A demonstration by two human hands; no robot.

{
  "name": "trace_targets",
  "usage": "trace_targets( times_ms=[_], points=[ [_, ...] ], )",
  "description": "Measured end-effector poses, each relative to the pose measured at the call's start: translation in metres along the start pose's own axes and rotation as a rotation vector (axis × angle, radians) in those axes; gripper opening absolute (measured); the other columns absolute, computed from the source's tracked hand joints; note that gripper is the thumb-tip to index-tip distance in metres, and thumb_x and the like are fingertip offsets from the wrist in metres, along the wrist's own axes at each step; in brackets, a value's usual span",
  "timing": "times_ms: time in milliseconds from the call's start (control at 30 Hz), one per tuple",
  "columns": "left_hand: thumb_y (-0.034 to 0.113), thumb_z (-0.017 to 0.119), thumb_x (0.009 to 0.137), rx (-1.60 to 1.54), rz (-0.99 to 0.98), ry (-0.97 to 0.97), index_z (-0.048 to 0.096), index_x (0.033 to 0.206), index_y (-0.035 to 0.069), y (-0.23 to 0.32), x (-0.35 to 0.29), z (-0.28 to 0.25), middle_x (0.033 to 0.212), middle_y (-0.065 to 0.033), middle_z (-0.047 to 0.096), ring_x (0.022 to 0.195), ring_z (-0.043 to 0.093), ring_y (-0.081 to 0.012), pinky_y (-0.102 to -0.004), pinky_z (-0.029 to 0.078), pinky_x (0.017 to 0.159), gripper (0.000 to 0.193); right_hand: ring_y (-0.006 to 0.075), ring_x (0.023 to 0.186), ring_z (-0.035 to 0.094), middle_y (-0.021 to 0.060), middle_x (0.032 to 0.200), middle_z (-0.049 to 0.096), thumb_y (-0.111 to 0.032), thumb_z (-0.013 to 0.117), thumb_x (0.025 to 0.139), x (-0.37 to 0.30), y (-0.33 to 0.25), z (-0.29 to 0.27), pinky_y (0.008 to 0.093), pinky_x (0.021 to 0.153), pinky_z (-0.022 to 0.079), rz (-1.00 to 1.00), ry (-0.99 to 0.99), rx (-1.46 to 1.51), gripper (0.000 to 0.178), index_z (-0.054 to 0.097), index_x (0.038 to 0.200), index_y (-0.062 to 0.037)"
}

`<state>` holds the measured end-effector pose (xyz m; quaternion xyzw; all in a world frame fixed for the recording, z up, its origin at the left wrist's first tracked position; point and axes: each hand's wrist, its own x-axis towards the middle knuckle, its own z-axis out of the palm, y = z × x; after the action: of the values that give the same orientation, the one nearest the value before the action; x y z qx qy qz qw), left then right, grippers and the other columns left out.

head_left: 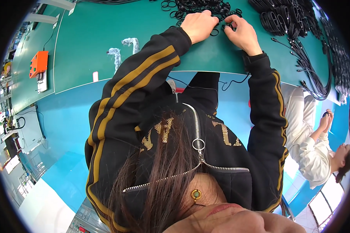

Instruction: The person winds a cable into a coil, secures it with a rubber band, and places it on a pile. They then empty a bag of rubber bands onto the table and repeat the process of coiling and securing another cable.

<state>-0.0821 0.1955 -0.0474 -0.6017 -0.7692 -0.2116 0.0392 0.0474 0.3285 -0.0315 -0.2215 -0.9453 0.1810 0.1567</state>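
My left hand [200, 26] rests at the near edge of a pile of small black rings [178, 14] on the green table. Its fingers are curled, and what lies under them is hidden. One loose black ring [214, 32] shows beside its fingertips. To the right of it, my right hand [243, 35] has thumb and forefinger bent toward each other around a small black piece, too small to make out exactly. The two hands are close together but apart.
Coiled black cables [278, 21] are heaped at the right, with loose cables [313, 73] nearer the edge. Two crumpled clear plastic pieces [114, 56] lie left on the green table [81, 50]. An orange box [39, 64] stands at far left. A person in white [313, 155] sits at right.
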Motion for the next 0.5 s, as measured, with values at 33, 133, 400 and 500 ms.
trace_targets(
  times_ms=[33,133,400,500],
  points=[
    [0.018,0.062,0.082,0.01,-0.005,0.002,0.067,0.091,0.007,-0.002,0.001,0.0,0.075,-0.0105,0.058,0.074,0.061,-0.0316,-0.0418,0.05,0.064,0.015,0.0263,0.07,0.06,0.0076,0.074,0.063,-0.025,0.063,0.079,0.001,0.001,0.001,0.0366,0.067,0.048,-0.026,0.04,0.019,0.023,0.064,0.095,-0.0083],
    [0.018,0.063,0.081,-0.159,-0.01,0.09,0.067,0.09,0.007,-0.007,0.002,-0.001,0.077,-0.01,0.059,0.073,0.062,-0.0286,-0.0386,0.051,0.065,0.014,0.0195,0.067,0.057,0.003,0.077,0.062,-0.024,0.064,0.082,0.003,0.004,0.0,0.0306,0.066,0.045,-0.072,0.131,0.055,0.021,0.063,0.095,-0.0076],
    [0.018,0.067,0.082,-0.442,-0.103,0.143,0.067,0.09,0.006,0.001,0.001,-0.01,0.078,-0.0052,0.062,0.07,0.061,-0.0151,-0.028,0.051,0.066,0.014,0.0025,0.069,0.046,-0.0047,0.079,0.057,-0.02,0.062,0.089,0.002,-0.005,-0.004,0.0168,0.059,0.036,0.046,-0.152,0.806,0.021,0.062,0.093,-0.0004],
    [0.018,0.067,0.082,-0.532,-0.159,0.129,0.067,0.089,0.005,0.004,0.0,-0.013,0.076,-0.0055,0.062,0.068,0.061,-0.0148,-0.0281,0.051,0.064,0.014,0.0035,0.067,0.047,-0.0045,0.079,0.058,-0.019,0.061,0.089,0.004,0.003,0.001,0.0174,0.058,0.037,0.055,-0.111,0.742,0.019,0.062,0.093,-0.0006]
  ],
)
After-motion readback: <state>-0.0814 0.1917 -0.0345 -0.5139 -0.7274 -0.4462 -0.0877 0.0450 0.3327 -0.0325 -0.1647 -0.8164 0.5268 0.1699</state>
